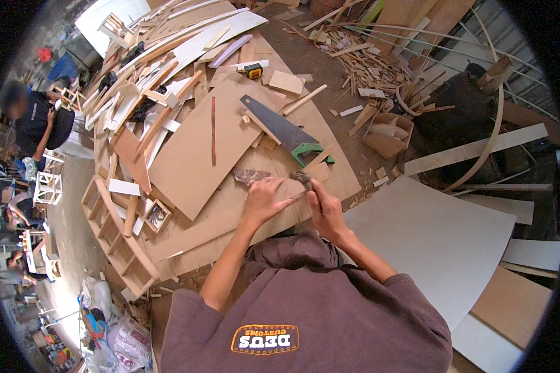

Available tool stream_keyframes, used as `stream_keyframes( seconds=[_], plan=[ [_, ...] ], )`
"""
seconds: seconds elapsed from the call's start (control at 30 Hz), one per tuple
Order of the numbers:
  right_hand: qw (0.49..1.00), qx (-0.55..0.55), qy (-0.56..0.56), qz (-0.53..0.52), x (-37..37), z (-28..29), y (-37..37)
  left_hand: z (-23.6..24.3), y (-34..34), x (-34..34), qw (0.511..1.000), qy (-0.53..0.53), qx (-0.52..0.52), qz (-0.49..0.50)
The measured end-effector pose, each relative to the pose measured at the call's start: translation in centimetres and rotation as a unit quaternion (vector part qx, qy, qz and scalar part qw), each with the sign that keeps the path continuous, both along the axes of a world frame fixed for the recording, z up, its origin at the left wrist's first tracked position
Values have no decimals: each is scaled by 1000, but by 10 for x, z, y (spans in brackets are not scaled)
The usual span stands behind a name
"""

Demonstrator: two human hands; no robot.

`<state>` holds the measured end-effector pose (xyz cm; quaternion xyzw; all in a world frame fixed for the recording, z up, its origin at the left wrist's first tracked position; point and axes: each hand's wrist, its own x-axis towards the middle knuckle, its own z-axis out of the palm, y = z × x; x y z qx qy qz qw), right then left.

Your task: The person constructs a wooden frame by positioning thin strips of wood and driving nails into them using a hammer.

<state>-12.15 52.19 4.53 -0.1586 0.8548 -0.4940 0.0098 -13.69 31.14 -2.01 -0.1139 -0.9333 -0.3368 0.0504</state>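
Over the near end of the wooden work table, both hands are close together. My left hand (262,201) has its fingers bent and its thumb stretched toward my right hand; whatever lies between its fingers is too small to make out. Closed in a grip, my right hand (327,212) holds a small dark-headed tool (301,179), blurred, its exact kind unclear. A reddish-brown patterned scrap (249,177) lies just beyond my left fingers. Past my right hand rests a handsaw (280,124) with a green handle, lying flat with its blade pointing away to the left.
A brown board (199,155) with a dark red strip (213,132) covers mid-table. Farther off are a yellow-black tape measure (253,71) and piled wood offcuts (168,68). A wooden rack (121,242) leans at left. A large white panel (423,233) is at right. People work far left.
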Motion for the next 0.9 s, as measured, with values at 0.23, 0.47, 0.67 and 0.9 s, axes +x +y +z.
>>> stream_keyframes(
  seconds=[0.23,0.47,0.67,0.9],
  plan=[
    [995,10,-98,-4,0,-23,7,2,8,2,999,-7,-28,17],
    [997,61,-34,11,-4,-4,-2,0,6,-3,998,-46,-10,30],
    [992,-31,-103,-58,-14,15,-1,-1,5,-1,999,-21,-30,30],
    [983,-65,-153,-74,-19,-26,15,5,-3,-5,997,24,60,-43]
  ],
)
